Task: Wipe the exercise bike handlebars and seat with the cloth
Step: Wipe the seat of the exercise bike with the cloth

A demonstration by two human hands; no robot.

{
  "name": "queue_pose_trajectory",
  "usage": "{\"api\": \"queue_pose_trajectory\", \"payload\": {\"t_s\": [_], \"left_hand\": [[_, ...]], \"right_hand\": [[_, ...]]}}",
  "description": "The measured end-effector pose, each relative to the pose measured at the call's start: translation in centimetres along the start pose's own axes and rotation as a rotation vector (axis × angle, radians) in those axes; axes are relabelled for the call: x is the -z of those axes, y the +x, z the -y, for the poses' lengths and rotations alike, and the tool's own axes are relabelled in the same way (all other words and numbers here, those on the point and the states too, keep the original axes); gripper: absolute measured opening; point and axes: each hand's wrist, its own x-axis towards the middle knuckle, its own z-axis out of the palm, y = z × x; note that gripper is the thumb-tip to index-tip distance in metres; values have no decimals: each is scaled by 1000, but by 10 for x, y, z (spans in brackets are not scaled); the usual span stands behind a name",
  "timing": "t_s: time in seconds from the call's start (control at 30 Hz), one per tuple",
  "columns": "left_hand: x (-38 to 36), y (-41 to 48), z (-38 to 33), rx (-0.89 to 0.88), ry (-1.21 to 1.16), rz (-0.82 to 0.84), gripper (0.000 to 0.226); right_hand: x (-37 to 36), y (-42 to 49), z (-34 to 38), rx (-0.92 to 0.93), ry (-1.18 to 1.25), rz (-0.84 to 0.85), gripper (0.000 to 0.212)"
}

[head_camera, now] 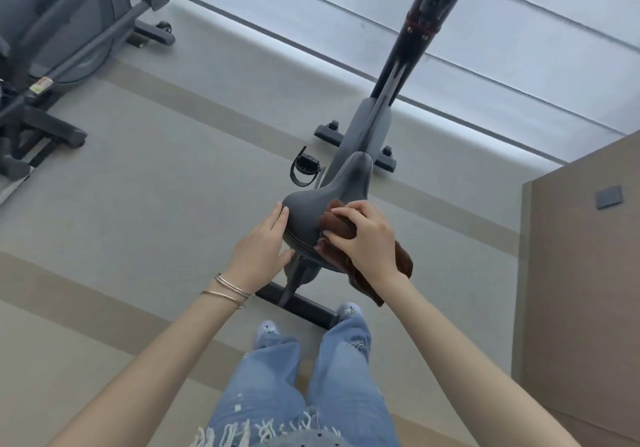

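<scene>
The exercise bike's dark grey seat (311, 204) is just ahead of me, nose pointing away. My right hand (367, 238) grips a bunched brown cloth (341, 226) and presses it on the right rear of the seat; the cloth's loose end hangs below my wrist. My left hand (261, 250) rests with straight fingers against the seat's left rear edge. The bike's stem (415, 41) rises toward the top of the frame; the handlebars are out of view.
A second exercise machine (59, 48) stands at the far left. A brown cabinet (585, 273) is close on the right. The bike's rear base bar (301, 304) lies by my feet, a pedal (304, 166) sticks out left of the seat, and a glass wall lies beyond.
</scene>
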Motion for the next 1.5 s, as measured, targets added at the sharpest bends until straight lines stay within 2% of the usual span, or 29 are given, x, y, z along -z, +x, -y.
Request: {"api": "queue_pose_trajectory", "payload": {"t_s": [0.1, 0.23, 0.33, 0.47, 0.6, 0.67, 0.8, 0.87, 1.03, 1.1, 1.17, 1.23, 1.43, 1.5], "left_hand": [[3, -3, 6, -18, 8, -1, 70], [5, -8, 15, -33, 16, 19, 71], [8, -10, 22, -14, 14, 14, 74], [11, -11, 23, -4, 11, 24, 78], [13, -7, 19, -36, -18, 11, 82], [15, -3, 17, -53, -17, 3, 83], [16, 5, 15, -73, -28, 9, 85], [16, 9, 13, -80, -39, 11, 88], [12, 18, 1, -94, -49, 94, 99], [11, 19, -2, -67, -56, 96, 102], [11, 20, -4, -42, -72, 99, 104], [10, 19, -8, -19, -55, 98, 105], [0, 18, -16, 41, -15, 47, 107], [-3, 17, -15, 44, -3, 22, 105]], "right_hand": [[0, -29, -6, 73, -46, -56, 28], [-14, -9, 15, -20, -67, -85, 27], [-29, 34, 36, -26, -62, -47, 30], [-43, 67, 54, -46, -169, 36, 32], [-34, 24, 39, 80, -73, -36, 28], [-30, 19, 33, 109, -58, -18, 28], [-31, 47, 40, -43, -69, -21, 32], [-30, 30, 35, -18, -69, -45, 31], [-14, -43, -14, 118, -119, -217, 26], [-10, -31, -21, 36, -88, -173, 26], [-8, -3, -17, -187, 35, -157, 26], [-6, 21, -18, -334, 143, -186, 27], [-9, -27, -15, -273, 103, -213, 26], [-9, -14, -16, -233, 70, -181, 24]]}}
